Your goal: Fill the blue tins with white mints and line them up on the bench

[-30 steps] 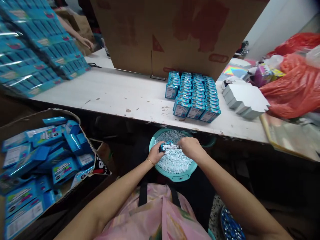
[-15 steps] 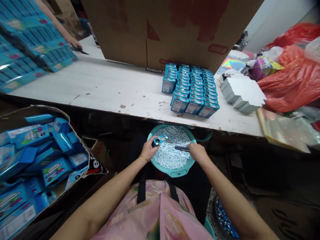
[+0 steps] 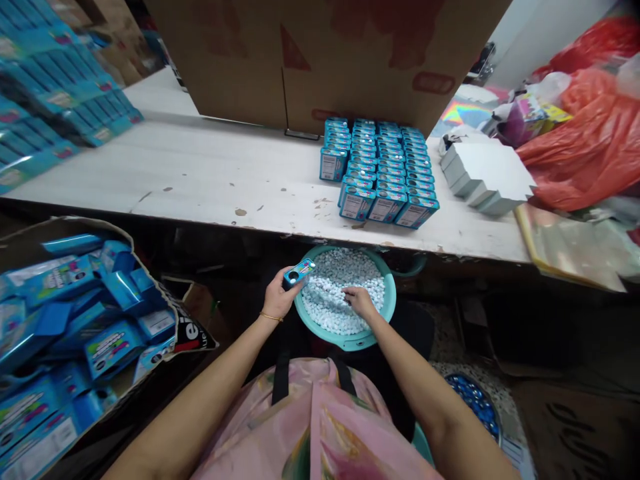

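My left hand [image 3: 281, 295] grips a small blue candy tin [image 3: 299, 273], tilted at the left rim of the turquoise basin [image 3: 390, 293]. A dark round opening shows at the near end of the tin's top. White mint-like pellets [image 3: 345, 267] fill the basin. Inside it, my right hand [image 3: 359, 301] is closed at the pellets' surface. A dark bit at its fingertips appears to be the metal scoop, mostly hidden among the pellets.
Rows of blue tins [image 3: 380, 173] stand on the white table [image 3: 200, 173], before a large cardboard box [image 3: 310, 60]. White cartons [image 3: 487, 170] and red plastic bags [image 3: 585, 140] lie right. An open carton of blue boxes [image 3: 70, 320] is left. A bowl [image 3: 475, 400] sits low right.
My left hand and the tin have moved left, towards the basin's rim. My right hand has gone from the right rim into the pellets, hiding the scoop. The other person's hand has left view.
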Demonstrator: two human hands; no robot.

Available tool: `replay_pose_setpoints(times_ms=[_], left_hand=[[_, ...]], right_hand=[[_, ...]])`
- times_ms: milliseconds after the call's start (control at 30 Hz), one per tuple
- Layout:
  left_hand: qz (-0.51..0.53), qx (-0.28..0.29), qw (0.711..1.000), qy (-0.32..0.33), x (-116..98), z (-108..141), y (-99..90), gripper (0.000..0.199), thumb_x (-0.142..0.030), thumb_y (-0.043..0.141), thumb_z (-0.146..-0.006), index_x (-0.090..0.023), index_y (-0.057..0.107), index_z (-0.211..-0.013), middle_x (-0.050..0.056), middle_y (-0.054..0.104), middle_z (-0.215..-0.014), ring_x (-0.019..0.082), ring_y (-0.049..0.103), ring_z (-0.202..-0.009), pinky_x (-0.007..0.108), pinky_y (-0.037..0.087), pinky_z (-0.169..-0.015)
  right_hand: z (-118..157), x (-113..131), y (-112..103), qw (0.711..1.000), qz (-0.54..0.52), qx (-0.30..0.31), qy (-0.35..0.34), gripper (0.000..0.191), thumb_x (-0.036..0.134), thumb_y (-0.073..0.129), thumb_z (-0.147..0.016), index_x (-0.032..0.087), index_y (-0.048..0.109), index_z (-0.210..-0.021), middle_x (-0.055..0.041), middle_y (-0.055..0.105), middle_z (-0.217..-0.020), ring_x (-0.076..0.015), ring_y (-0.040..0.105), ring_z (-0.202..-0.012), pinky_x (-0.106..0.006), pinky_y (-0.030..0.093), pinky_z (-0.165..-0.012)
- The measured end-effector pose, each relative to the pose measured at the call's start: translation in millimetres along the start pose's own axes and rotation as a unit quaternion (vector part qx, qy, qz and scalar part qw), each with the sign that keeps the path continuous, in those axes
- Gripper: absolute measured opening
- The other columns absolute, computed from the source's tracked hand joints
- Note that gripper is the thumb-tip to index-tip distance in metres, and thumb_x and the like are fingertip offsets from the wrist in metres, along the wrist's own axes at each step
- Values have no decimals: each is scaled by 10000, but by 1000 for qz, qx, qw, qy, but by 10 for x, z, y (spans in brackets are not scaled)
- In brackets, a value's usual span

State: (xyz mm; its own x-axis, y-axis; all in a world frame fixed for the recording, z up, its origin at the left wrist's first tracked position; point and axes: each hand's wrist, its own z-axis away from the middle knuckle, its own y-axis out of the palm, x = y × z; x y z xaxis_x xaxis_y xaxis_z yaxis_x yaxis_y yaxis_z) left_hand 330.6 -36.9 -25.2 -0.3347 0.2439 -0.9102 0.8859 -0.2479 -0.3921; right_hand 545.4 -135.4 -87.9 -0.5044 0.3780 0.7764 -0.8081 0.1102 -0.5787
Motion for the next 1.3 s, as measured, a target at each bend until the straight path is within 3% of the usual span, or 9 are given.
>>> replay_pose_setpoints(times_ms=[100, 200, 367, 567, 733, 967, 1167, 1300], left_hand=[[-3, 3, 1000, 0, 35, -13, 60, 428, -320, 589, -658, -167, 520, -1052, 37, 603, -959, 174, 564, -870, 317, 434, -819], [-16, 20, 1000, 6, 37, -10, 162, 423, -278, 577, -657, -167, 518, -1061, 39, 605, -968, 179, 565, -885, 314, 434, -824], [-44, 78, 995, 34, -36, 16, 345, 421, -185, 551, -639, -190, 527, -1059, 25, 606, -990, 181, 565, -899, 297, 438, -824], [-71, 115, 989, 54, -98, 56, 442, 461, -129, 531, -628, -190, 511, -1084, 39, 582, -1052, 204, 531, -987, 333, 415, -877], [-69, 124, 987, 76, -32, 78, 471, 442, -128, 519, -643, -158, 514, -1084, 72, 568, -1087, 211, 515, -1018, 354, 394, -904], [-30, 105, 993, 51, -22, 75, 414, 433, -147, 541, -638, -175, 528, -1070, 37, 598, -1025, 189, 549, -953, 311, 433, -858], [18, 136, 991, -6, -61, 74, 410, 432, -204, 601, -609, -150, 538, -1033, 30, 619, -908, 183, 576, -849, 318, 453, -802], [45, 136, 990, 4, -118, 66, 401, 425, -191, 596, -617, -154, 533, -1035, 47, 600, -987, 190, 555, -930, 339, 418, -869]], right_hand=[[77, 90, -334, 1000, -21, 12, -4, 307, 174, 427, -698, 144, 648, -910, -19, 646, -714, -113, 549, -578, -219, 435, -556], [165, 347, -686, 999, -12, 27, -41, 303, 180, 448, -703, 161, 655, -924, -28, 653, -742, -115, 550, -592, -226, 436, -575], [288, 945, -1061, 972, 191, 63, -118, 298, 160, 435, -735, 229, 661, -917, -18, 658, -865, -136, 571, -790, -225, 410, -698], [376, 1571, -1078, 873, 471, 112, -57, 318, 114, 404, -750, 207, 631, -952, -90, 632, -953, -178, 565, -907, -266, 400, -756], [393, 1860, -961, 846, 515, 116, -82, 308, 136, 388, -778, 116, 594, -1006, -166, 616, -973, -198, 565, -933, -300, 406, -796], [546, 1854, -1090, 847, 514, 90, -100, 287, 114, 359, -784, 146, 599, -938, -120, 613, -933, -185, 575, -860, -279, 411, -737], [672, 1503, -1329, 876, 475, 61, -54, 336, 153, 347, -808, 280, 591, -1002, -32, 594, -979, -151, 549, -871, -227, 376, -676], [711, 1257, -1382, 896, 441, 22, -39, 337, 215, 337, -828, 316, 582, -1035, -4, 599, -990, -149, 544, -879, -220, 359, -648]])
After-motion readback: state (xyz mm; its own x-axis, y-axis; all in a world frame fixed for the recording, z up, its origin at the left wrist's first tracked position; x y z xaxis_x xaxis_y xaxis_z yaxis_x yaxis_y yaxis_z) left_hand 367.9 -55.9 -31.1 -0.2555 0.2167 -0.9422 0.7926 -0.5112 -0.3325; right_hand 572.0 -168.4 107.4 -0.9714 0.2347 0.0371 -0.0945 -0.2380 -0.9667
